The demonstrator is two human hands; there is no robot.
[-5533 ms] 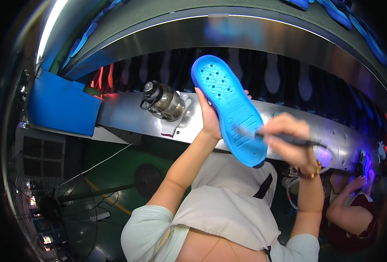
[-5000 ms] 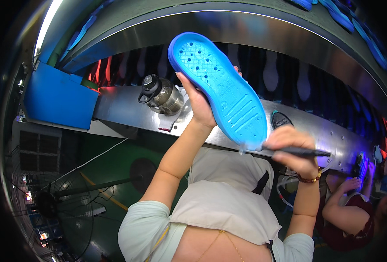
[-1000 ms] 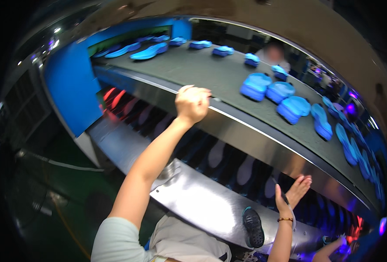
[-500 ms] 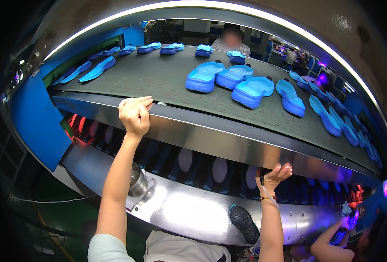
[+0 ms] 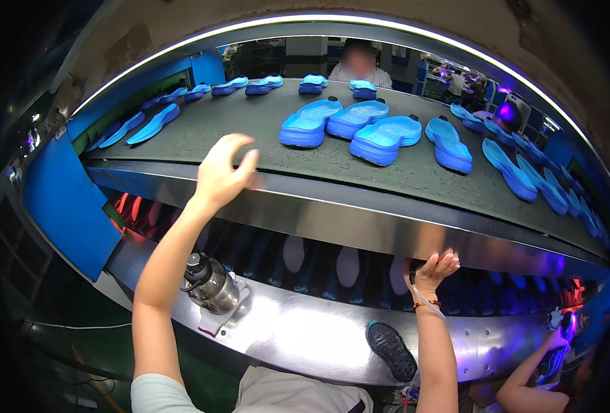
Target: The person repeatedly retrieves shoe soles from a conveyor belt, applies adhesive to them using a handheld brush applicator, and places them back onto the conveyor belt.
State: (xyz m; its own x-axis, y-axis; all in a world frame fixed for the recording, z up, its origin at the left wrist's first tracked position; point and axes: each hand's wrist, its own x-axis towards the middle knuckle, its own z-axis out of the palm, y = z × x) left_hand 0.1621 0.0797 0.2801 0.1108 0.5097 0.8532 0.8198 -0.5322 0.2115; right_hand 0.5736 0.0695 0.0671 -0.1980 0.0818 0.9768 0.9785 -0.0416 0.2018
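Observation:
My left hand (image 5: pixel 224 172) is raised over the near edge of the conveyor belt (image 5: pixel 250 148). Its fingers and thumb are curved and apart, with nothing between them. My right hand (image 5: pixel 436 270) rests at the lower edge of the steel side panel (image 5: pixel 360 221), fingers stretched out and holding nothing. A beaded bracelet (image 5: pixel 427 304) and a pale cord circle that wrist. Blue shoe soles (image 5: pixel 385 140) lie on the belt beyond both hands, a few clustered near the middle. On the steel ledge (image 5: pixel 298 320) beside my right forearm lies a dark shoe sole (image 5: pixel 392 350).
A clear bottle with a black lid (image 5: pixel 213 286) stands on the ledge beside my left forearm. Beneath the panel, a lower level holds several soles (image 5: pixel 293 255). A person (image 5: pixel 361 65) faces the belt's far side. Another person's hands (image 5: pixel 558 341) hold a sole at lower right.
My left hand has lifted off the panel's top edge and opened from a closed pose. The middle soles have shifted left along the belt. My right hand stays at the panel.

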